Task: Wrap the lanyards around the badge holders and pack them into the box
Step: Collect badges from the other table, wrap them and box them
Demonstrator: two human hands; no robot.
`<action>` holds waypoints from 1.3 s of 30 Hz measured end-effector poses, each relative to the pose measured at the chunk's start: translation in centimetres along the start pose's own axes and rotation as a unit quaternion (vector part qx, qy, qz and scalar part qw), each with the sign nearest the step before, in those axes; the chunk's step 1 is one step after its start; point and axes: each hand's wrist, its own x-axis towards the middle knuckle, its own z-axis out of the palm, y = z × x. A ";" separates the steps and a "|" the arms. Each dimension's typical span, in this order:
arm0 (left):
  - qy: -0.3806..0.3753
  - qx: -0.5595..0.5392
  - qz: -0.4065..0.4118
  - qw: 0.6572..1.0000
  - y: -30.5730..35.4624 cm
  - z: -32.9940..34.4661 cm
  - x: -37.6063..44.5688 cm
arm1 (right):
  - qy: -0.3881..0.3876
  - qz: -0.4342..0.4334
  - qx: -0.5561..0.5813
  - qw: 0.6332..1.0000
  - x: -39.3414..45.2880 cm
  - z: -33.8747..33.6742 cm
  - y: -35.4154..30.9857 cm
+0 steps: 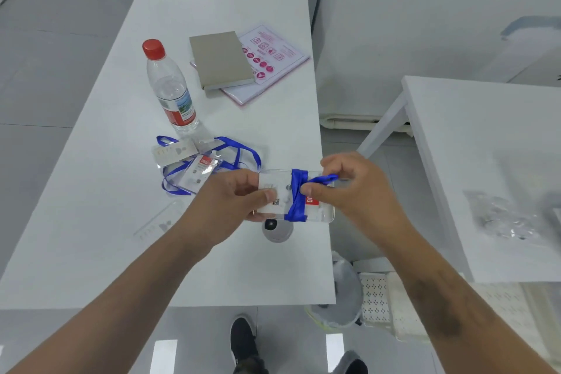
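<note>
The person is mid-wrap here: a clear badge holder (296, 196) is held just above the near right part of the desk (121, 130), with the blue lanyard (298, 195) already banded a few turns round its middle. To finish this well, probably best to keep the strap flat and snug, lay each turn on the last, then tuck the loose end under the band so it doesn't spring open in the box.

The left hand (233, 200) grips the holder's left end, thumb on top and fingers curled underneath. The right hand (343, 188) pinches the free loop of lanyard just off the holder's right edge, fingers nearly closed on the strap.

More badges (194, 167) with tangled blue lanyards sit unwrapped near a water bottle (171, 91). Can't tell which thing is the box; a grey one (220, 59) lies farther back.
</note>
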 end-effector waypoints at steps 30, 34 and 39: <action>0.003 -0.039 -0.034 0.999 4.4 40.0 -5.4 | 0.073 0.051 0.099 0.991 -7.1 -34.1 20.6; -0.008 -0.022 -0.026 0.999 5.1 42.7 -4.2 | 0.094 0.058 0.092 0.990 -7.0 -36.4 22.4; -0.037 -0.005 -0.021 0.999 6.1 48.4 -2.8 | 0.118 0.063 0.088 0.987 -6.9 -41.4 25.6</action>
